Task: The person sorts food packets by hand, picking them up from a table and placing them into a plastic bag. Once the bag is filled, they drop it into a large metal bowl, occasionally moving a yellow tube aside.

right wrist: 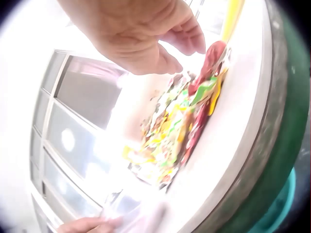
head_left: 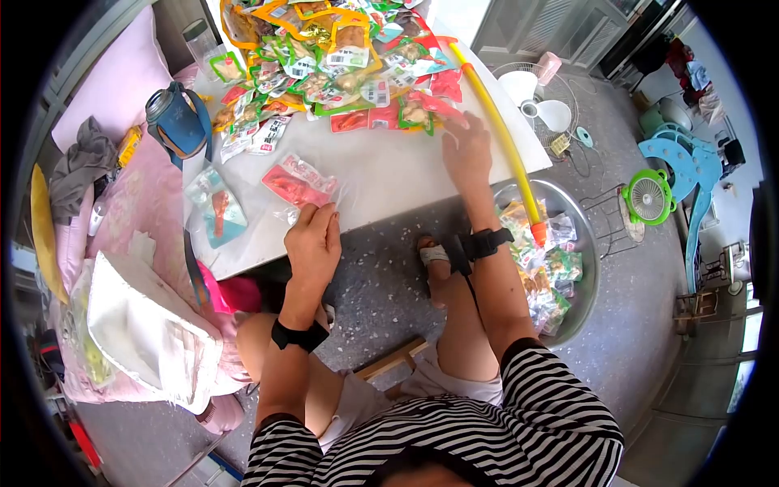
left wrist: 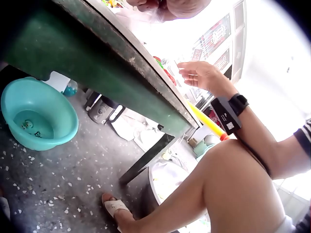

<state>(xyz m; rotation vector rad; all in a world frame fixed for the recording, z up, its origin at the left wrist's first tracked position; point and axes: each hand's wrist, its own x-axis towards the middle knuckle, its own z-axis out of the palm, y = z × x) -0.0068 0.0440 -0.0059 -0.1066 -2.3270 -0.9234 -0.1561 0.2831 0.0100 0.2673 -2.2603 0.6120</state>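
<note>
My left hand [head_left: 314, 243] pinches the near edge of a clear plastic packet with a red snack pouch [head_left: 297, 185] at the table's near side. Over the right part of the table, my right hand [head_left: 468, 154] hangs with loosely bent fingers and thumb apart, holding nothing. Beyond its fingertips lies a red packet [right wrist: 212, 60] at the end of a heap of colourful snack packets [head_left: 324, 69]. To the left of the held packet lies a pale blue packet [head_left: 217, 208] with a reddish piece inside. The left wrist view shows the left fingers [left wrist: 182, 7] only at its top edge.
A yellow tube [head_left: 503, 130] with a red tip runs along the table's right side. Below it, a metal basin [head_left: 591, 268] holds several packets. A blue flask [head_left: 174, 122] stands at left beside a white foam box [head_left: 146, 325]. Under the table is a turquoise tub [left wrist: 39, 114].
</note>
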